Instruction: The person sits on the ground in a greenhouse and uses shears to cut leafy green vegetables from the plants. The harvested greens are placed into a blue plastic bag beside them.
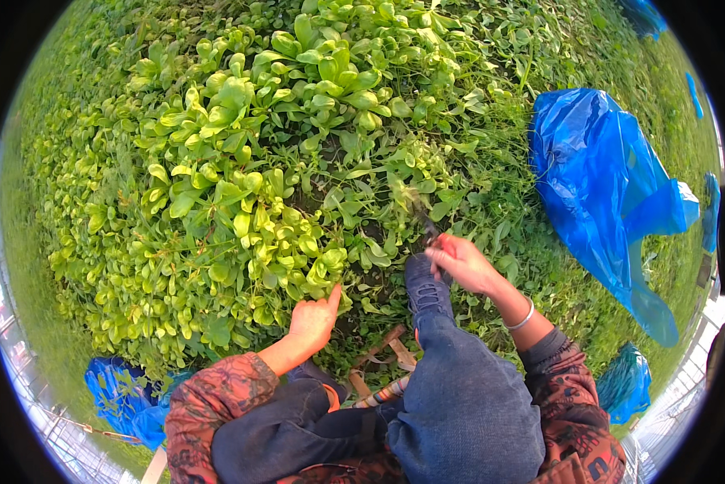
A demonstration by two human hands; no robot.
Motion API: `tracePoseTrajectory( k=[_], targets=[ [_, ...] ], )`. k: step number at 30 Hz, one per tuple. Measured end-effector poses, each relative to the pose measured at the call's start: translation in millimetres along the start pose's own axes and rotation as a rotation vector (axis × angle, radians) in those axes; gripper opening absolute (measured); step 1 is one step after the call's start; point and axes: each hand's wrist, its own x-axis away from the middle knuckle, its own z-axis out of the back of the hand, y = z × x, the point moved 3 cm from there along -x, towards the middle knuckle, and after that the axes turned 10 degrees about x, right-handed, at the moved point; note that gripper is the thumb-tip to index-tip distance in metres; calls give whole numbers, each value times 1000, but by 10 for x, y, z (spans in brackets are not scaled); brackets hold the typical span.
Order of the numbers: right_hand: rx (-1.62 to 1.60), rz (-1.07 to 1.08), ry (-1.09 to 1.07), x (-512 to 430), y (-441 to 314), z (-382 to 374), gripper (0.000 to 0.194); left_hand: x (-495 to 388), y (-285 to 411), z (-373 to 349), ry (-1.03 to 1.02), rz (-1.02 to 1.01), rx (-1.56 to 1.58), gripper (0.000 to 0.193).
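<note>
My left hand point(314, 319) is at the near edge of the low leafy greens point(290, 242). Its index finger is stretched out against a light green rosette point(328, 266); the other fingers are curled, and whether they grip a stem is hidden. In my right hand point(464, 266) is a dark, narrow hand tool point(428, 225), probably a knife, blurred by motion. Its tip reaches a blurred plant tuft point(408, 196) over the thinner patch. Just below that hand is the toe of my dark laced shoe point(426, 281).
A large blue plastic bag point(598, 163) lies on the greens at right. More blue bags rest at lower left point(126, 402) and lower right point(625, 384). Between my legs is a wooden stool frame point(377, 348) with a striped seat edge point(386, 392).
</note>
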Motion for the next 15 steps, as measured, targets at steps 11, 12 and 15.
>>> tracePoseTrajectory(
  k=[11, 12, 15],
  targets=[
    [536, -339, -710, -503, -55, -880, 65, -58, -122, -97, 106, 81, 18, 63],
    [529, -359, -726, -531, -56, -911, 64, -65, -141, -104, 111, 92, 19, 63],
    [392, -390, -720, -605, -24, -978, 62, -133, -235, -153, 99, 130, 0, 52]
  ],
)
